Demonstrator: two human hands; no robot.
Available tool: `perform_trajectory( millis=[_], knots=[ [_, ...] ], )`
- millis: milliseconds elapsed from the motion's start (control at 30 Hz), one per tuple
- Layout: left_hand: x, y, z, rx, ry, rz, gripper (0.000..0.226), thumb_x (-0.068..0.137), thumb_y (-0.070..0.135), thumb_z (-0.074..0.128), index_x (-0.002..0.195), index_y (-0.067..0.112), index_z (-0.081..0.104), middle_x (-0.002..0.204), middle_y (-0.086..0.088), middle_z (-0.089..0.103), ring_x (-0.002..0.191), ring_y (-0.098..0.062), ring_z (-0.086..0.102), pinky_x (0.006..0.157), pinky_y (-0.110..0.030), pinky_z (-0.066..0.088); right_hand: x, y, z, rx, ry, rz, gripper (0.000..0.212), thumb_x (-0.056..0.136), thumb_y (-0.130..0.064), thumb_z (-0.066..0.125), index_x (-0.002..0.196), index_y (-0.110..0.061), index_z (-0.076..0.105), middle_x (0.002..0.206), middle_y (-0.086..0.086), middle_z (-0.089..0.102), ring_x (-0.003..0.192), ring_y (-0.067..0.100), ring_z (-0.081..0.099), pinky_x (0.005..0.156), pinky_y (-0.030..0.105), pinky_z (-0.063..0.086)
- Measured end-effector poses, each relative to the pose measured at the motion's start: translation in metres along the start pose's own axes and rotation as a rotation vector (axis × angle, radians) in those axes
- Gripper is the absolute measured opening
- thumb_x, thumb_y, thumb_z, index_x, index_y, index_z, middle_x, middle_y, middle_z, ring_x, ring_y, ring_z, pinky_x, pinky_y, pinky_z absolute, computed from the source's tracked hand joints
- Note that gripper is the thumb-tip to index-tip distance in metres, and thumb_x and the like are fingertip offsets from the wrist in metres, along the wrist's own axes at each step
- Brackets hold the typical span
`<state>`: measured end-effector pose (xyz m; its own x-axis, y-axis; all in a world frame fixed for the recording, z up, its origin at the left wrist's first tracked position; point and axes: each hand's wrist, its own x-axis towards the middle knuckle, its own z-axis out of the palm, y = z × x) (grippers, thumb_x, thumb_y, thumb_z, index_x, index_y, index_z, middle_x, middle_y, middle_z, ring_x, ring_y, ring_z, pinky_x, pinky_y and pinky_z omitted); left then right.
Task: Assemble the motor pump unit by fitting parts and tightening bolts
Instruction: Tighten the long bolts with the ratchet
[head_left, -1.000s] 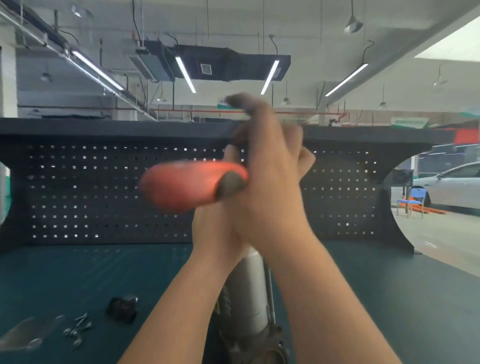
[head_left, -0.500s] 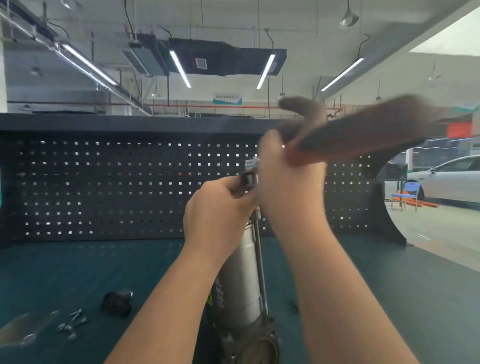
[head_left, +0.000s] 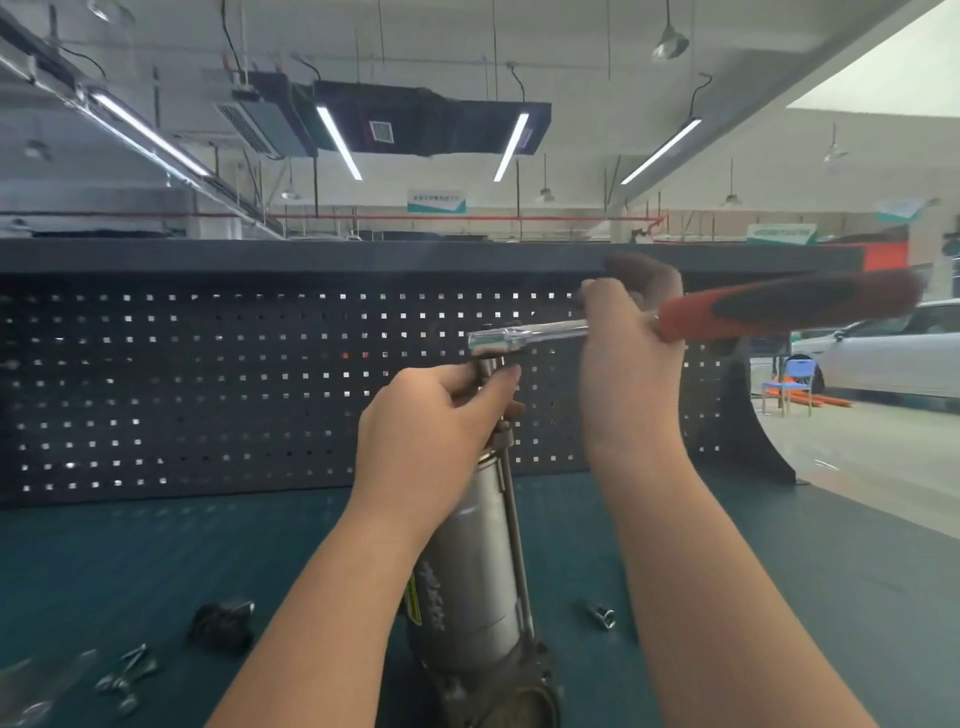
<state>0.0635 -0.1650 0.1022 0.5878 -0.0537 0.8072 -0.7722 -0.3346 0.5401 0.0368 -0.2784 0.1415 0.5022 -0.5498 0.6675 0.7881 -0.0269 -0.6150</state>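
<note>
At centre near, the pump (head_left: 478, 582) stands upright on the bench (head_left: 779, 597); the left hand (head_left: 431, 421) grips its top to steady it, while the right hand (head_left: 628, 358) holds the ratchet (head_left: 675, 322) level on the top bolt, handle pointing right for leverage; a loose socket (head_left: 602, 617) lies right

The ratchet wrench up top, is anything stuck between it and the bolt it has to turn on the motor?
Nothing visible is in the way. The ratchet wrench, held by the right hand, already has its head over the top of the long bolt on the motor pump unit. The left hand grips just under the head, so the joint itself is partly hidden.
</note>
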Motion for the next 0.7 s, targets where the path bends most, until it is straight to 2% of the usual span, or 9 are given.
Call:
perform_trajectory(
  millis=[100,133,200,267,333,433,533,633,700],
  knots=[
    [-0.001,0.001,-0.002,-0.058,0.018,-0.098,0.041,0.092,0.031,0.056,0.051,0.030,0.059,0.050,0.014,0.054,0.055,0.002,0.050,0.059,-0.009,0.035,-0.028,-0.014,0.029,-0.287,-0.041,-0.361,0.032,0.076,-0.015,0.051,0.099,-0.036,0.047,0.092,-0.004,0.057,0.084,0.013,0.055,0.077,0.031,0.039],
    [-0.001,0.000,-0.003,-0.073,-0.017,-0.011,0.042,0.095,0.031,0.047,0.055,0.031,0.058,0.058,0.012,0.050,0.063,-0.002,0.049,0.066,-0.015,0.038,-0.040,-0.017,0.036,-0.444,-0.079,-0.532,0.042,0.071,-0.014,0.049,0.105,-0.038,0.050,0.097,-0.006,0.057,0.091,0.017,0.050,0.081,0.037,0.035],
    [0.004,0.003,-0.014,-0.371,0.088,-0.124,0.051,0.105,0.026,0.030,0.065,0.026,0.062,0.061,0.008,0.055,0.062,-0.004,0.058,0.062,-0.016,0.049,-0.053,-0.013,0.041,-0.669,-0.233,-0.740,0.058,0.067,-0.012,0.049,0.121,-0.035,0.053,0.105,-0.008,0.054,0.099,0.018,0.041,0.086,0.043,0.031],
    [-0.002,0.000,-0.009,-0.258,0.045,-0.005,0.059,0.104,0.016,0.026,0.056,0.031,0.056,0.044,0.017,0.051,0.047,0.008,0.052,0.049,-0.009,0.043,-0.050,-0.011,0.037,-0.666,-0.272,-0.679,0.056,0.072,-0.013,0.049,0.124,-0.034,0.053,0.106,-0.008,0.054,0.099,0.016,0.040,0.088,0.044,0.033],
    [-0.003,0.003,-0.004,-0.078,-0.031,-0.016,0.059,0.090,0.022,0.041,0.031,0.024,0.047,0.032,0.015,0.041,0.036,0.004,0.038,0.044,-0.014,0.031,-0.035,-0.010,0.028,-0.384,-0.231,-0.432,0.045,0.081,-0.010,0.053,0.122,-0.028,0.051,0.107,-0.002,0.056,0.091,0.009,0.048,0.081,0.027,0.045],
    [0.001,0.006,-0.005,-0.009,-0.047,-0.049,0.034,0.087,0.039,0.065,0.055,0.030,0.071,0.053,0.017,0.066,0.047,0.004,0.059,0.060,-0.022,0.047,-0.008,-0.008,0.004,-0.032,-0.053,-0.091,0.029,0.084,-0.003,0.057,0.108,-0.019,0.054,0.091,-0.003,0.057,0.068,-0.010,0.054,0.058,0.003,0.039],
    [0.000,0.008,0.000,0.022,-0.009,-0.062,0.025,0.087,0.047,0.064,0.075,0.029,0.076,0.069,0.020,0.072,0.067,-0.002,0.069,0.080,-0.032,0.055,0.002,0.001,-0.010,0.116,0.074,0.214,0.015,0.085,-0.014,0.060,0.093,-0.023,0.053,0.083,-0.009,0.053,0.075,-0.001,0.053,0.072,0.020,0.041],
    [-0.002,0.005,0.002,0.097,0.028,-0.091,0.031,0.086,0.049,0.063,0.064,0.029,0.072,0.058,0.017,0.067,0.055,0.001,0.061,0.064,-0.023,0.050,-0.010,-0.002,0.008,0.053,0.060,0.016,0.019,0.085,-0.010,0.053,0.101,-0.019,0.049,0.082,-0.005,0.052,0.059,-0.007,0.052,0.058,0.013,0.046],
    [-0.002,0.007,0.000,0.228,0.105,-0.066,0.037,0.087,0.025,0.065,0.050,0.023,0.061,0.045,0.005,0.057,0.049,-0.009,0.051,0.049,-0.012,0.036,-0.024,-0.009,0.022,-0.161,-0.016,-0.220,0.026,0.076,-0.016,0.053,0.102,-0.020,0.050,0.088,-0.001,0.056,0.080,0.009,0.058,0.079,0.034,0.051]
  ],
)
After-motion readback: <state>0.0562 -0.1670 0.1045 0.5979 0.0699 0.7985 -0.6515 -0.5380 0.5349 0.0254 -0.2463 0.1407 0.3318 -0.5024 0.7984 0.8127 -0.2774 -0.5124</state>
